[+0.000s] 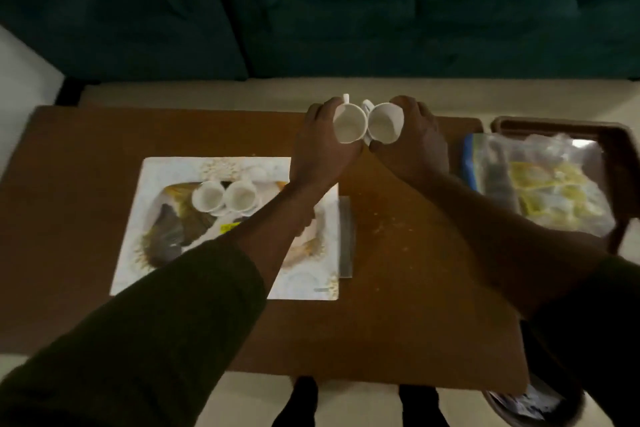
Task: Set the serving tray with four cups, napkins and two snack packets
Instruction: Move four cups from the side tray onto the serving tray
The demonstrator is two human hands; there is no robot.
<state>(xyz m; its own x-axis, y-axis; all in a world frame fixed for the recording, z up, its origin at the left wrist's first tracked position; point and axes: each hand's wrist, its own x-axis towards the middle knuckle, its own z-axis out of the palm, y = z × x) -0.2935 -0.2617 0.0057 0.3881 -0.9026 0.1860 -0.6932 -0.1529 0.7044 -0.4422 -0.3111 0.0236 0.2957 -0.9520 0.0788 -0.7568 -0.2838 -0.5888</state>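
A white serving tray (162, 170) with a brown and gold pattern lies on the left half of the brown table (398, 253). Two white cups (225, 199) stand side by side on the tray's far part. My left hand (320, 149) holds a third white cup (348, 125) above the table's far edge, to the right of the tray. My right hand (412, 142) holds a fourth white cup (384, 123) that touches the third. Both held cups tilt with their mouths toward me. Clear snack packets (547, 184) with yellowish contents lie at the right.
The packets rest in a dark brown tray (620, 149) at the table's right end. A grey flat piece (346, 236) pokes out from under the serving tray's right edge. A dark green sofa (311, 10) runs along the far side. Crumbs dot the table's middle.
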